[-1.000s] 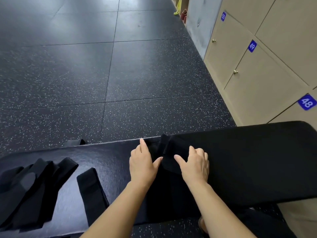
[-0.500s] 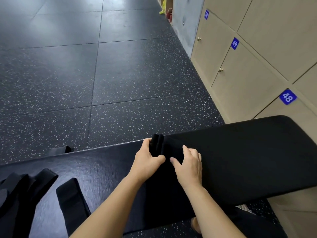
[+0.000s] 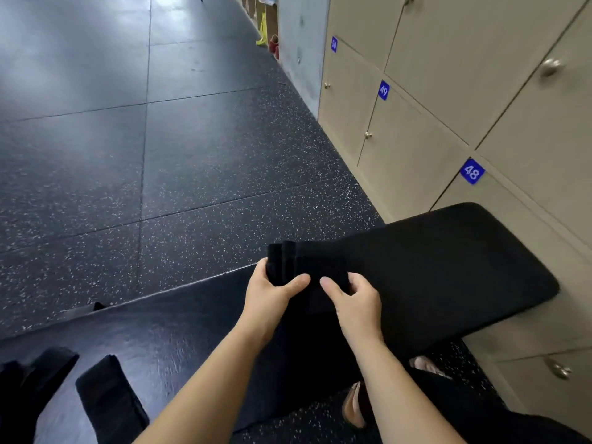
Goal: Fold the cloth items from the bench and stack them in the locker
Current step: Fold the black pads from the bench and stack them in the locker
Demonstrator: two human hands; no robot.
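Observation:
A folded black cloth (image 3: pixel 307 264) is lifted just above the black padded bench (image 3: pixel 448 270), in the middle of the view. My left hand (image 3: pixel 272 293) grips its left folded edge, thumb on top. My right hand (image 3: pixel 355 299) pinches the cloth's right side, thumb on top. More black cloth strips lie on the bench at the lower left: one flat strip (image 3: pixel 109 402) and a loose heap (image 3: pixel 28 379). The beige lockers (image 3: pixel 416 149) along the right wall all show closed doors, numbered 48, 49 and 50.
Dark speckled rubber floor (image 3: pixel 192 155) stretches ahead and to the left. The bench's right end nearly reaches the lockers. A foot in a sandal (image 3: pixel 352 405) and dark-clothed legs show below the bench edge. A yellow object (image 3: pixel 262 33) stands far down the locker row.
Both hands went from pressing flat on the cloth to gripping it at its sides and raising it off the bench. The view swung right, towards the lockers.

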